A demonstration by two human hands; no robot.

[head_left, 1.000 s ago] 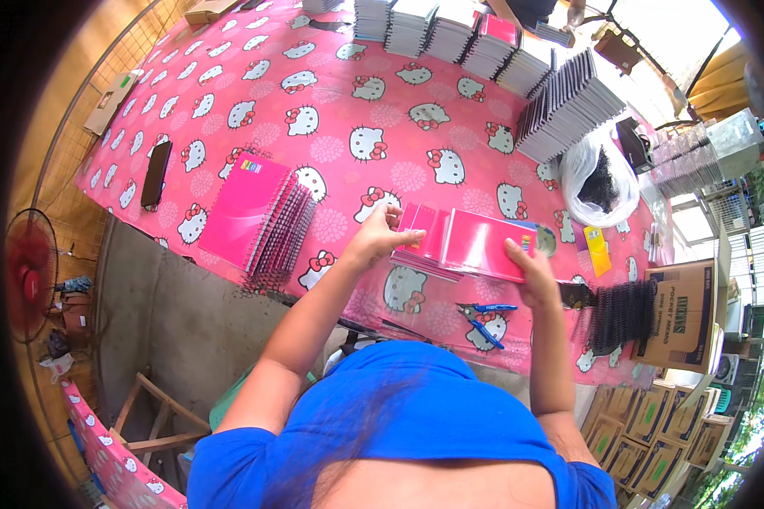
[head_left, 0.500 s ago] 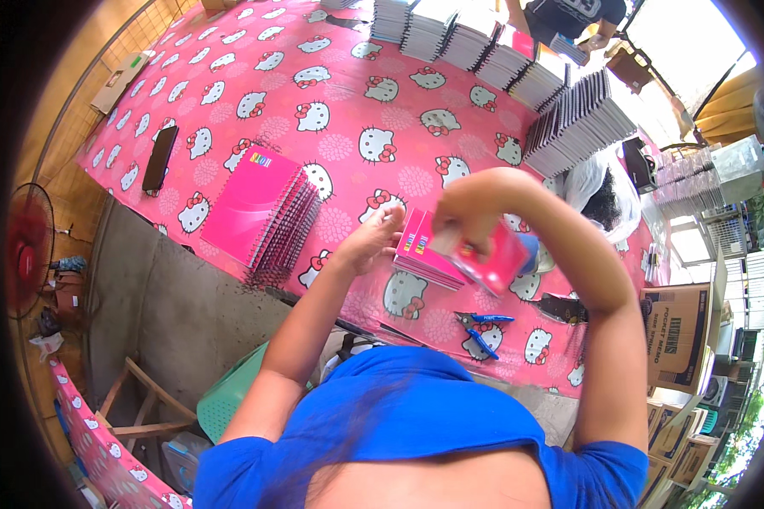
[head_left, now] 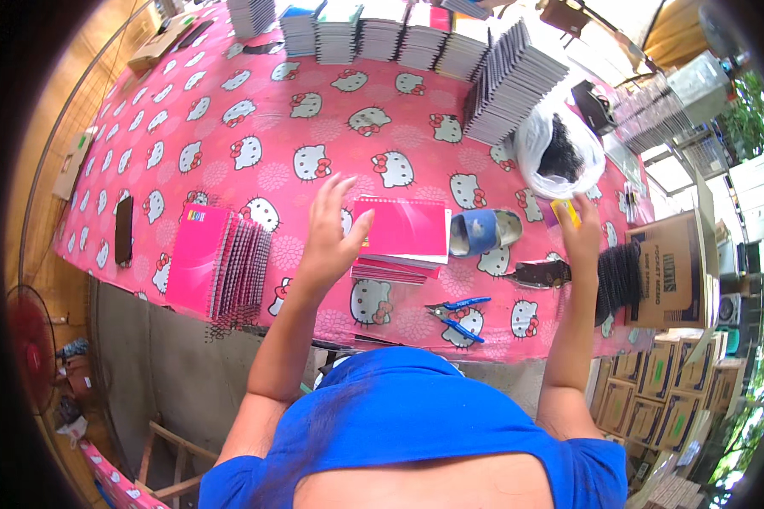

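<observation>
left hand [head_left: 331,242] open, at 9 o'clock of glossy pink rectangular paper pads [head_left: 403,227]; right hand [head_left: 580,242] at 3 o'clock, grip unclear; squaring edges likely helps.

One view: head-worn fisheye, left of a side-by-side pair. Looked down and forward from above the wearer's blue shirt [head_left: 399,403], which filled the lower middle, closest to the lens. Picture stood upright, unmirrored; wearer's left fell at picture left. Forearms [head_left: 287,343] ran up from below; left hand [head_left: 331,242] and right hand [head_left: 580,242] showed near mid-height, farther off than the shirt. Pink table cover [head_left: 335,137] was seen steeply from above, far side toward the top, near edge just beyond the shirt. Very wide field: took in red fan [head_left: 32,343] at left rim and cardboard carton [head_left: 675,271] at right. Straight edges bowed; black surround hid the corners.
</observation>
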